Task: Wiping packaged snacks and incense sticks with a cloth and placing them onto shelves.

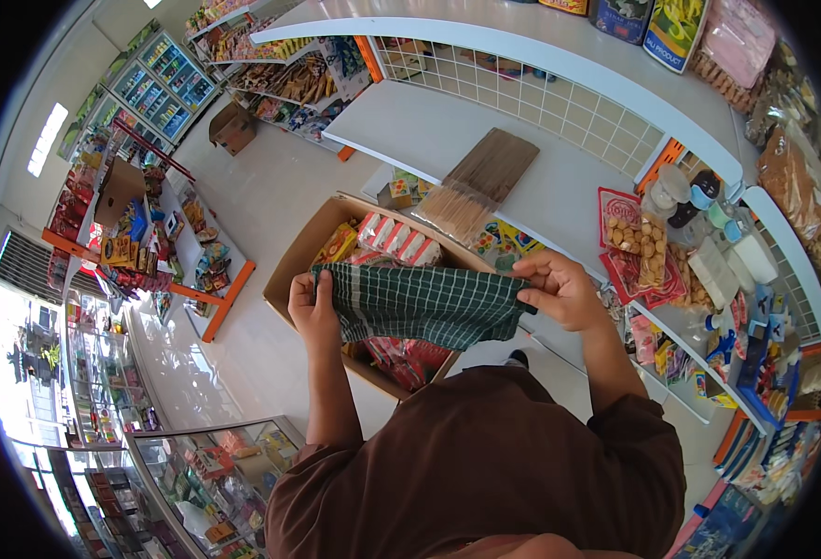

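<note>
A dark green checked cloth [428, 304] is stretched between my two hands, its lower edge hanging loose. My left hand [313, 305] pinches one upper corner between thumb and fingers. The opposite upper corner is pinched by my right hand [554, 290]. Beneath the cloth stands an open cardboard box [288, 269], holding red-and-white wrapped packs [400, 240], a yellow packet [337, 244] and red plastic packets [410, 360]. The cloth hides the middle of the box.
A white metal shelf [410, 122] beyond the box bears a bundle of thin wooden sticks [491, 164]. Bagged biscuits [633, 241] sit on shelving at the right. A glass display case [215, 482] is at lower left, an orange-ended rack [225, 300] at left, and another cardboard box [232, 128] on the floor.
</note>
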Tool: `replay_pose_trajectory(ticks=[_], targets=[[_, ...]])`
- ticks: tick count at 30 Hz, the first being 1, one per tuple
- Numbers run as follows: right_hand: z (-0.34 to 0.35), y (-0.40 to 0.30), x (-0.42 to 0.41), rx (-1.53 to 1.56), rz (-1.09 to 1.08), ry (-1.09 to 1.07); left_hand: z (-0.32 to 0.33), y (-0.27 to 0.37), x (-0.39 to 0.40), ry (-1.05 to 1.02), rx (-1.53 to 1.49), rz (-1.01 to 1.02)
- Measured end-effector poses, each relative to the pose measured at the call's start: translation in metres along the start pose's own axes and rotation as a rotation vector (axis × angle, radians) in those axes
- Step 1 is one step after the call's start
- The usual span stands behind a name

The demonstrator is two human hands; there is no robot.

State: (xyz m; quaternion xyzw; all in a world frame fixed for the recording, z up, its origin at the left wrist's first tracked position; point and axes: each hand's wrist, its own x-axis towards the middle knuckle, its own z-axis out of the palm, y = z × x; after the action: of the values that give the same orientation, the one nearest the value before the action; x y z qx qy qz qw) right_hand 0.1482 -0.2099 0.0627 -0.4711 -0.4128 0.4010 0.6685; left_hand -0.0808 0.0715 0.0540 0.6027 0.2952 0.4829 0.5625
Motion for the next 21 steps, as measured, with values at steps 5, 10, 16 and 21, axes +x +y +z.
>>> replay_pose_trajectory(ticks=[5, 10, 16, 21], targets=[[0.000, 0.005, 0.002, -0.395, -0.107, 0.377, 0.003, 0.008, -0.006, -0.012, -0.153, 0.078], [0.006, 0.003, 0.010, -0.812, -0.259, 0.655, -0.001, 0.017, -0.018, -0.197, -0.205, 0.234], [0.004, 0.025, 0.017, -0.461, -0.138, 0.702, 0.004, 0.019, -0.027, -0.192, -0.118, 0.207], [0.004, 0.031, 0.023, -0.468, -0.251, 0.754, 0.009, 0.014, -0.032, -0.169, -0.101, 0.141]])
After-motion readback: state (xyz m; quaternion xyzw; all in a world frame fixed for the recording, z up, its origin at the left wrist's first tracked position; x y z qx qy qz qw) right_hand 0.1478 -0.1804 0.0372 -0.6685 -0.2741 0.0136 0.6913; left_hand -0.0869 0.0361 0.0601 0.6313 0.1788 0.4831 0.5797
